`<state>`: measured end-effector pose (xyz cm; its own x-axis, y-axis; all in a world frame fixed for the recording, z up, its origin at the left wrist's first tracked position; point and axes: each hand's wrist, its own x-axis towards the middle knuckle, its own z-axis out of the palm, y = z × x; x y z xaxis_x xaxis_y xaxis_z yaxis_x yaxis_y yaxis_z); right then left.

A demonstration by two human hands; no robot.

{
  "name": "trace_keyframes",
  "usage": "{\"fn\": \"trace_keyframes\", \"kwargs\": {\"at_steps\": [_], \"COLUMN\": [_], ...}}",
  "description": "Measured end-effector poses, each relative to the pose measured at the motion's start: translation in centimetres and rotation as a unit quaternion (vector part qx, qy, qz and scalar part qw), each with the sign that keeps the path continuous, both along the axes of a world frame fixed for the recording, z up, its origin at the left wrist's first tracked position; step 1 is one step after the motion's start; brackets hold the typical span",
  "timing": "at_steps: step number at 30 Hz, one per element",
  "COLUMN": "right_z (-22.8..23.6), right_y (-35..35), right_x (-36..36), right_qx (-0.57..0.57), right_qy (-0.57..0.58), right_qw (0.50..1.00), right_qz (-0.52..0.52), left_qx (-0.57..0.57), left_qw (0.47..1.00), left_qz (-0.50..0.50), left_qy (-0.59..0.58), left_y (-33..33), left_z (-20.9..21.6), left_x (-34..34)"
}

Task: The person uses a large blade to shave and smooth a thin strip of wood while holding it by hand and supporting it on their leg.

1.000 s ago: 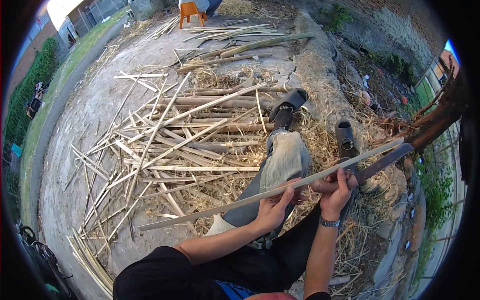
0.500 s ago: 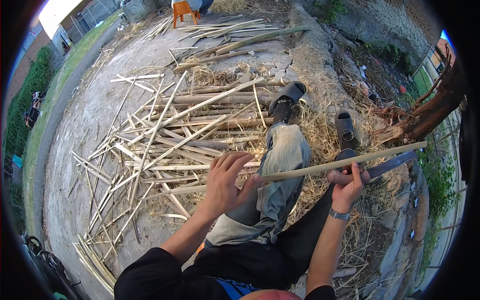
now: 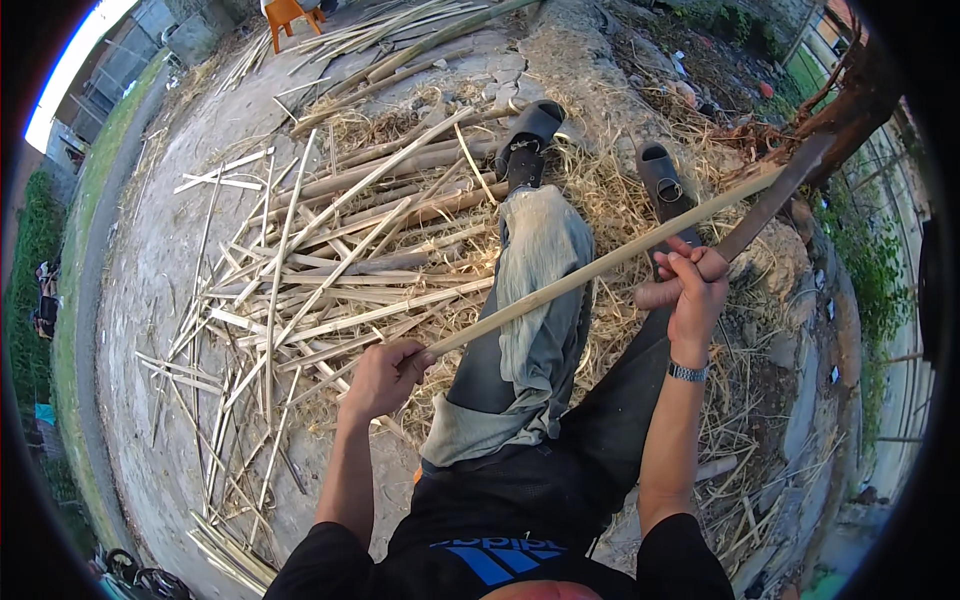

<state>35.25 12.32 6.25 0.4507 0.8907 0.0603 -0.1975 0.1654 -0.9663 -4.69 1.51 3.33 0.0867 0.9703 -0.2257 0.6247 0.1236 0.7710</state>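
Note:
My left hand [image 3: 383, 380] is closed on the near end of a long, pale bamboo strip [image 3: 585, 272]. The strip slants up to the right across my legs, its far end beside a blade. My right hand [image 3: 692, 300], with a metal watch on its wrist, grips the wooden handle of a machete [image 3: 768, 206]. Its dark blade points away to the upper right, and the rounded end of the handle sticks out left of the fist. Beneath the strip, a worn, pale cloth [image 3: 545, 262] covers my left leg.
Split bamboo strips [image 3: 290, 290] lie in a crossed heap on bamboo poles [image 3: 390, 185] left of my legs. Straw-like shavings [image 3: 610, 370] surround my sandalled feet. A brown tree trunk [image 3: 868, 85] stands at the right. An orange chair [image 3: 288, 22] is at the back.
My left hand has gone from spread fingers to a grip on the strip's end, lower and further left. The strip and machete now tilt more steeply. The view has shifted too.

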Motion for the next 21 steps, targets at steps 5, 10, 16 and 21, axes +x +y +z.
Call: {"fn": "trace_keyframes", "kwargs": {"at_steps": [5,10,16,21], "right_z": [3.3,1.8,-1.0,-2.3], "right_y": [-4.8,-7.8,-9.5,-9.8], "right_x": [-3.4,-6.3,-8.5,-8.1], "right_qx": [-0.075,-0.065,-0.133,-0.088], "right_qy": [-0.105,-0.414,-0.533,-0.49], "right_qw": [0.985,0.864,0.782,0.826], "right_qz": [0.115,0.279,0.295,0.265], "left_qx": [0.019,0.083,0.042,0.06], "left_qw": [0.999,0.996,0.997,0.987], "left_qz": [-0.016,0.012,0.002,0.025], "left_qy": [-0.035,-0.041,-0.072,-0.144], "left_y": [1.3,2.3,2.9,2.8], "left_z": [1.2,0.9,-0.9,-2.8], "left_x": [4.7,8.0,8.3,8.5]}}
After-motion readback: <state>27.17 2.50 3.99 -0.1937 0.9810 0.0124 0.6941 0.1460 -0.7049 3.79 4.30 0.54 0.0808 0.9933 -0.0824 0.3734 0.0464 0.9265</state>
